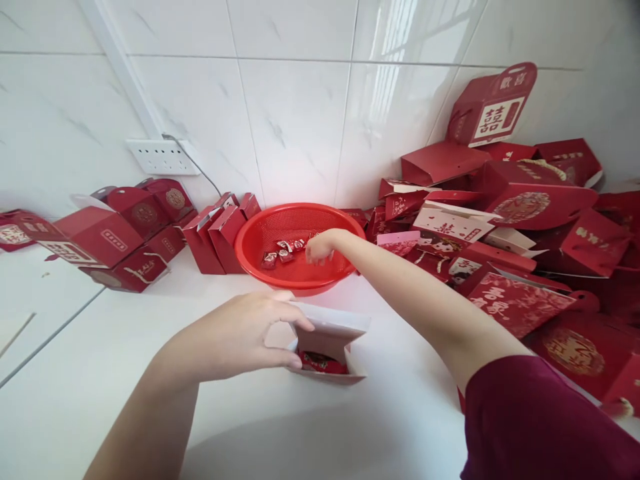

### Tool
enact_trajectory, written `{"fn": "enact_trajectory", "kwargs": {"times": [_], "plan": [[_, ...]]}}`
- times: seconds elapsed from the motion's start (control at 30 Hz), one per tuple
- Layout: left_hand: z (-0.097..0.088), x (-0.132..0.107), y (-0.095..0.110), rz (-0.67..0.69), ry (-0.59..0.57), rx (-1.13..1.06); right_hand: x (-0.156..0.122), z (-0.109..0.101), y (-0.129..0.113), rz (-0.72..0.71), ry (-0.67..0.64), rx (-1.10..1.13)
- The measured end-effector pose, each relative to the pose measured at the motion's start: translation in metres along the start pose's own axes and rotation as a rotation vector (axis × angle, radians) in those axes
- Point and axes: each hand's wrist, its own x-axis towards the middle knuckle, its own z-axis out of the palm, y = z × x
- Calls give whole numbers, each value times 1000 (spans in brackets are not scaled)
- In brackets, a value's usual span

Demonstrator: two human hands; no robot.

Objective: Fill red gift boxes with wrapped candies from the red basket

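My left hand (273, 330) grips the left side of an open paper gift box (345, 327), thumb on the near rim and fingers along the far one. The box stands on the white table with its mouth up and a pale inside. A red wrapped packet (323, 363) lies in it. My right hand (320, 247) reaches into a red plastic basket (300, 287) behind the box, its fingers curled downward. Whatever those fingers pinch, if anything, is hidden. Several small red-and-white wrapped candies (285, 253) lie in the basket, just left of that hand.
Red gift boxes (545, 193) are heaped on the right. More folded boxes (113, 233) stack up at the left, and narrow upright ones (220, 233) stand beside the basket. A power strip (163, 157) with a grey cable is on the tiled wall (295, 127).
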Motion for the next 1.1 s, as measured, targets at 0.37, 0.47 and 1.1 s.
{"fn": "enact_trajectory", "kwargs": {"times": [0.37,0.47,1.1], "plan": [[-2,7,-4,-6,-83,-147,71,-15,-57,-292,331,-217],[-3,9,-6,-12,-89,-168,85,-2,-66,-279,294,-295],[-2,21,-14,-88,209,-330,-134,35,-21,-288,1398,486]]}}
